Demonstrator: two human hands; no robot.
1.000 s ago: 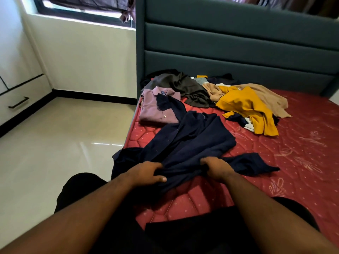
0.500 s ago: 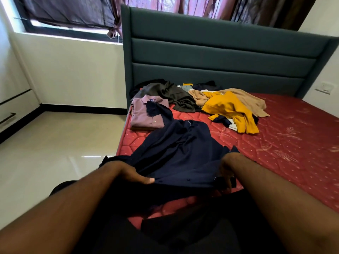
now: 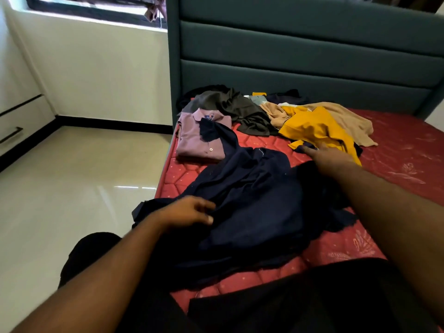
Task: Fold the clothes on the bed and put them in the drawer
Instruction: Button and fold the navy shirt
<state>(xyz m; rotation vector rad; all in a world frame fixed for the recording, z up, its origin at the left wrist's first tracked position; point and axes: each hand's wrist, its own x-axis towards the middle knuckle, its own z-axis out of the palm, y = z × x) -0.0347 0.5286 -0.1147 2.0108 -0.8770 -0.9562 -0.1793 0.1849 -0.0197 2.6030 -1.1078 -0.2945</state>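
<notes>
a red quilted mattress (image 3: 396,164) holds a crumpled navy cotton shirt (image 3: 252,200) at its near edge. the left hand (image 3: 189,210) pinches its hem; the right hand (image 3: 329,157), fingers loose, reaches over it. best to flatten the shirt fully before folding.

navy shirt (image 3: 252,195) crumpled on red bed (image 3: 396,150)
</notes>
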